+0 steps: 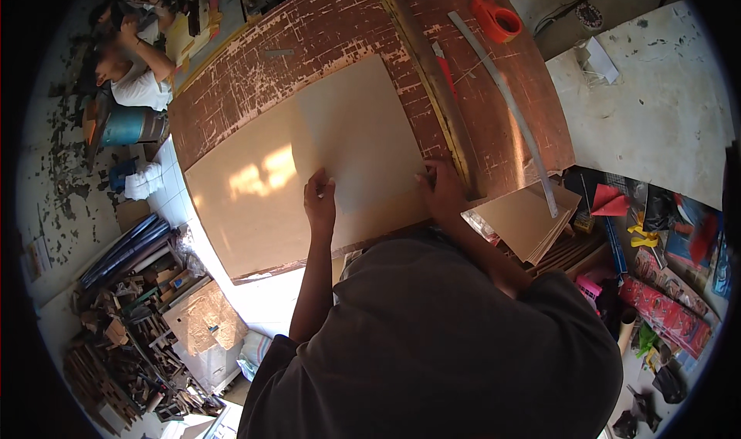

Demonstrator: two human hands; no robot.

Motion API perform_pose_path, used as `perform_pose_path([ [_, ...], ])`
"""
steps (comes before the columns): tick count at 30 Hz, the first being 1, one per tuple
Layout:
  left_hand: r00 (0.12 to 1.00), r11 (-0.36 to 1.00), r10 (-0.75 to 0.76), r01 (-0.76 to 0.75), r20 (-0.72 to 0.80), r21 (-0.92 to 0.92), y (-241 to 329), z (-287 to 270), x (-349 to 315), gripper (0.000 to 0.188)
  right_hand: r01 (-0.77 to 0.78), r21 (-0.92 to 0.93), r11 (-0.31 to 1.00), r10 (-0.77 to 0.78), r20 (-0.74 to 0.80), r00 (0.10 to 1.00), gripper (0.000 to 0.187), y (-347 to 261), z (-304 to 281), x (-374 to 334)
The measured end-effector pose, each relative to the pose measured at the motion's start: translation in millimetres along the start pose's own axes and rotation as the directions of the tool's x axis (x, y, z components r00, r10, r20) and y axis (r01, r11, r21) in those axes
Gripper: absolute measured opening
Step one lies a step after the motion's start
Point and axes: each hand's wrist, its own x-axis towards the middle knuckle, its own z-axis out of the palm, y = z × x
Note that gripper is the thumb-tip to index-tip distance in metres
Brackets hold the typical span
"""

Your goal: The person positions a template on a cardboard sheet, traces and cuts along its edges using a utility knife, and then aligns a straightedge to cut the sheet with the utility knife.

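Observation:
A large tan cardboard sheet [255,215] lies on the scratched red-brown worktable in front of me. Its right half [363,123] looks greyer; I cannot tell if that is a second sheet or a shade. Over the middle of the board, by the border of this greyer part, is my left hand [319,196]. Its fingers are curled in against the thumb, and what they may hold is hidden. My right hand [440,188] is at the sheet's right edge, thumb and fingers closed on it.
A worn wooden bar [432,84] runs along the table right of the sheet. Beyond it lie a long metal ruler [505,92] and an orange tape dispenser [495,21]. Cut cardboard pieces [525,223] are stacked at right. Another person [139,76] sits at far left; wood scraps [131,323] fill the lower left.

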Motion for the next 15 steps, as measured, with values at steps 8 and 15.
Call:
perform_pose_path([
  [8,0.915,0.87,0.403,-0.377,-0.019,0.319,0,5,87,0.034,0.039,-0.001,0.999,-0.039,0.003,0.999,0.035,10,3,1],
  [15,0.816,0.747,0.564,-0.438,-0.127,0.501,26,19,177,0.047,0.036,-0.097,0.995,-0.029,0.075,0.997,0.035,5,-3,1],
])
